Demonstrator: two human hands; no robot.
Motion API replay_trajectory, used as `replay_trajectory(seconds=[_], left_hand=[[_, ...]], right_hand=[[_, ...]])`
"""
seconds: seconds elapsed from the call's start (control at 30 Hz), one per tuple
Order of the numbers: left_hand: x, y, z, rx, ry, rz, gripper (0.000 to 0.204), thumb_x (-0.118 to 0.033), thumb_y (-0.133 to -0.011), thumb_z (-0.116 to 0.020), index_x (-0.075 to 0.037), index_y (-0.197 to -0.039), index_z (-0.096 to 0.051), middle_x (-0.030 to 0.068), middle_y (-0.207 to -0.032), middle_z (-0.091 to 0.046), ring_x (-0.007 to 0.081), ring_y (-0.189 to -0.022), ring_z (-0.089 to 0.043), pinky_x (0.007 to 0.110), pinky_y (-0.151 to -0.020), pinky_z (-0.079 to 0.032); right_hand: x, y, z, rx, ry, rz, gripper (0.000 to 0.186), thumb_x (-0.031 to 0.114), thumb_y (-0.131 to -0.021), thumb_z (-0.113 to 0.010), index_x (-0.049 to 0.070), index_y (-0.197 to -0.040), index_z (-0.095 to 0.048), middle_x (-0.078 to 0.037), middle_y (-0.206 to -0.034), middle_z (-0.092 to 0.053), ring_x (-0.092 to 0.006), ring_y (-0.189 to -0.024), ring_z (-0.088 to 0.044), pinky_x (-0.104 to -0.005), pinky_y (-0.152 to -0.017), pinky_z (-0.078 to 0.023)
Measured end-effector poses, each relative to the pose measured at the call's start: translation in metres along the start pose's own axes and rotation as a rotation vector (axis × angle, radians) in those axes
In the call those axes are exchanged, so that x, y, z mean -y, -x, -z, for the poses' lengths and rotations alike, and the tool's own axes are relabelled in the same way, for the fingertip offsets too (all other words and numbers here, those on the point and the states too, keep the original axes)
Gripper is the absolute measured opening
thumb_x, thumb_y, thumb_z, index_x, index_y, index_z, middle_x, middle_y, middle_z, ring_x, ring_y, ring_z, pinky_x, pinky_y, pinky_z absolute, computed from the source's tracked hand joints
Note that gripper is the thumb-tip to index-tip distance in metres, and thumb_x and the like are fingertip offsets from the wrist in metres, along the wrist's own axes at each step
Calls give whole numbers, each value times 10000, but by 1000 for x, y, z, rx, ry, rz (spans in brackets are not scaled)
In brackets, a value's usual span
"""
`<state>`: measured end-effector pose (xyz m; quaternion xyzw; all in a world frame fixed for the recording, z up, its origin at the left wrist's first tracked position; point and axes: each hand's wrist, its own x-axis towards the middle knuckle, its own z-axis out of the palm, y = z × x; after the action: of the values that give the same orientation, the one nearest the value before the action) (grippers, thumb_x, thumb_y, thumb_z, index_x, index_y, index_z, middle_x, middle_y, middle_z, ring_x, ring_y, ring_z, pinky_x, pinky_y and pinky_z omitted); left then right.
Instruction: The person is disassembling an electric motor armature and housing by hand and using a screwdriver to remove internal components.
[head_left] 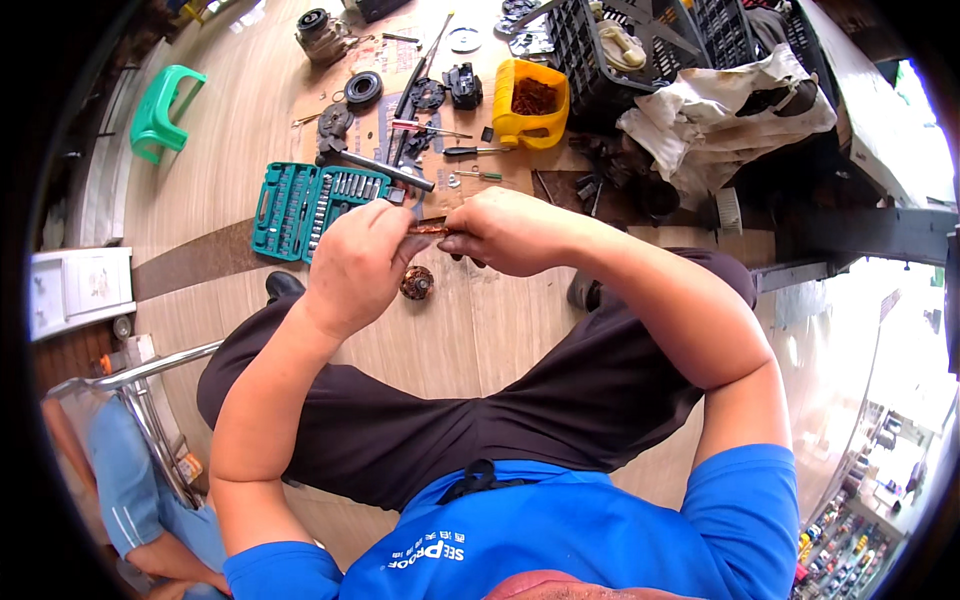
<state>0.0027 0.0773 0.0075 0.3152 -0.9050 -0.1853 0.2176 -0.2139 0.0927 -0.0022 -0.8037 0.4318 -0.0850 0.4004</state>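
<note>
Out in front of me, my left hand (358,262) and my right hand (505,230) are drawn close together, fingers closed. Between their fingertips runs a thin copper-coloured piece (430,230), pinched at both ends; its exact kind is too small to tell. Just below the hands sits a round, copper-wound motor part (416,283), partly beside my left wrist. Past my left hand lies an open teal socket set case (285,212) with rows of metal bits. A hammer-like tool with a thick metal handle (385,170) lies across the case's far edge.
Flattened cardboard (375,125) carries screwdrivers, a black ring-shaped part (363,89) and other motor parts. A cut yellow jug (545,125) holds rusty bits. Black crates (590,85) and a white cloth (710,115) stand right; a green stool (160,115) far left. Another person sits at lower left.
</note>
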Motion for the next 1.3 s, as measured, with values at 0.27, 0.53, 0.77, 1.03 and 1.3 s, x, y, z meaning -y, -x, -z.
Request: replay_trajectory(seconds=[0.27,0.53,0.77,1.03,1.3], left_hand=[[8,0,7,11,-135,-149,156,-81,-785,-688,-10,-863,-572,139,-793,-548,342,-750,-572,426,-645,-453],[-1,-5,1,93,324,402,304,-201,-978,-539,49,-807,-562,173,-660,-529,295,-599,-494,378,-587,-410],[9,-2,-3,34,342,440,334,-257,-989,-524,47,-882,-614,202,-670,-570,328,-612,-556,385,-595,-434],[11,0,2,35,404,501,351,-272,-997,-512,48,-914,-630,161,-621,-549,240,-567,-545,361,-571,-430],[4,0,7,33,342,433,301,-235,-982,-532,32,-875,-619,186,-663,-574,335,-605,-558,384,-580,-438]], right_hand=[[7,5,-2,-55,239,41,199,213,-905,-597,17,-934,-615,-187,-823,-649,-359,-820,-648,-470,-733,-501],[15,-2,4,-112,424,-85,192,207,-889,-596,18,-852,-602,-193,-830,-653,-375,-819,-652,-482,-741,-509],[-1,12,37,-108,-21,-107,339,292,-900,-651,-4,-1056,-597,-238,-930,-651,-403,-941,-618,-473,-809,-485],[-6,12,25,-266,75,81,359,123,-842,-683,28,-1178,-598,-206,-959,-654,-387,-923,-622,-421,-800,-502],[-1,6,24,-291,-36,63,219,223,-853,-679,21,-932,-649,-200,-845,-646,-386,-839,-622,-460,-722,-493]])
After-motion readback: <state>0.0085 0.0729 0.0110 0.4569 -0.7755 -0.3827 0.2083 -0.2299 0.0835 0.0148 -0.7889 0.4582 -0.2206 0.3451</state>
